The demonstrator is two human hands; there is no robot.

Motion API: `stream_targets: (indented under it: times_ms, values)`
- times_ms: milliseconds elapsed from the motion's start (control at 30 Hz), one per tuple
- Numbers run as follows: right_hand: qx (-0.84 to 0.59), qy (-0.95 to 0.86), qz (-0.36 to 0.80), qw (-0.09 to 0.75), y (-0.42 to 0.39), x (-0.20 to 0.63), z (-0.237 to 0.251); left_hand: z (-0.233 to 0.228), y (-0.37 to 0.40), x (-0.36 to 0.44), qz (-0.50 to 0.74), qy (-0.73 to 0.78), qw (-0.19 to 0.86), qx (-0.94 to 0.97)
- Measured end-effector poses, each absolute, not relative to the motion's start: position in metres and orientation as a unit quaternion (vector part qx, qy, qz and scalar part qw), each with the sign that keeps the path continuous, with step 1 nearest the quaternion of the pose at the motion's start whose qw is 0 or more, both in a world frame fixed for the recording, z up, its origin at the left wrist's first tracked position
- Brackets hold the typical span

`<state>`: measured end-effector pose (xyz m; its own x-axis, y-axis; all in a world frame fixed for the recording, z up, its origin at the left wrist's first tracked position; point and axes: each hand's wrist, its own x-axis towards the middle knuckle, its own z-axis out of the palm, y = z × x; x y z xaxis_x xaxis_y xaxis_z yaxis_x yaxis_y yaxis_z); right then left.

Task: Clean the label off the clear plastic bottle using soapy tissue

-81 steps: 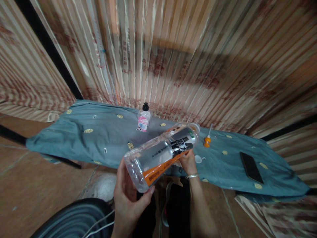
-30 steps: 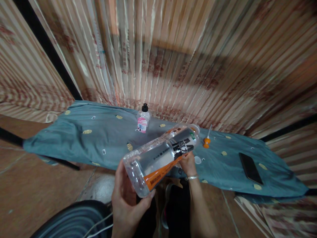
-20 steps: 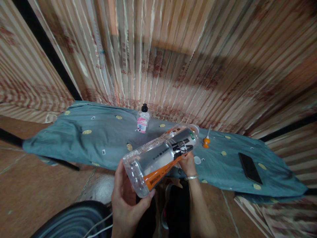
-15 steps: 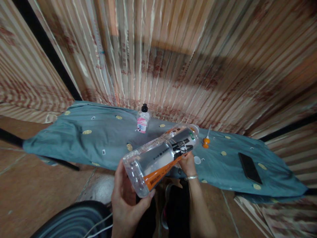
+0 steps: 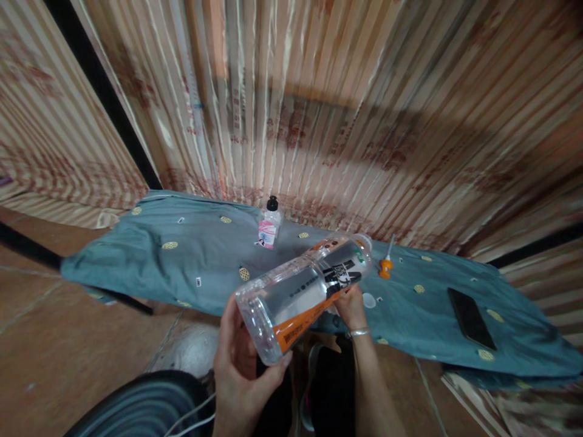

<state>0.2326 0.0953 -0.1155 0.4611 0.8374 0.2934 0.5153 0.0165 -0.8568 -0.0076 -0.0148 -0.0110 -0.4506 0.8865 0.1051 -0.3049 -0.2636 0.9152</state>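
Observation:
My left hand (image 5: 246,370) is wrapped round the base end of a large clear plastic bottle (image 5: 300,288) with orange and black print. The bottle lies tilted, its base towards me and its far end pointing up and right. My right hand (image 5: 354,308), with a silver bangle at the wrist, is curled beneath the bottle's far part. The bottle hides most of its fingers, and a pale bit of something shows beside them, too unclear to name. Right of that hand are a round translucent disc (image 5: 368,300) and an orange nozzle with a clear tube (image 5: 385,267).
A small clear bottle with a black cap and pink label (image 5: 268,227) stands at the back of the green cloth-covered surface (image 5: 204,255). A black phone (image 5: 471,318) lies at the right. Striped curtains (image 5: 291,121) hang behind. A dark ribbed round object (image 5: 150,403) is at lower left.
The whole view has shifted slightly, so everything sits a little further right and lower. Both hands and the large bottle keep nearly the same pose.

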Motion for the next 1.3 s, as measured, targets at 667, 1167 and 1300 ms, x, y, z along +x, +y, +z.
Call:
stream_targets:
  times_ms: [667,1167,1300]
  values:
    - [-0.682,-0.496,0.157,0.515,0.0955,0.2319,-0.1144,-0.0104,-0.0145,-0.0077,0.716,0.458,0.423,0.314]
    - [-0.681,-0.493,0.166,0.515,0.096,0.2345,-0.1183,-0.0125,-0.0149,-0.0081,0.712,0.459,0.417,0.33]
    - [-0.677,-0.493,0.177,0.516,0.0955,0.2338,-0.1174,-0.0117,-0.0145,-0.007,0.722,0.445,0.423,0.319]
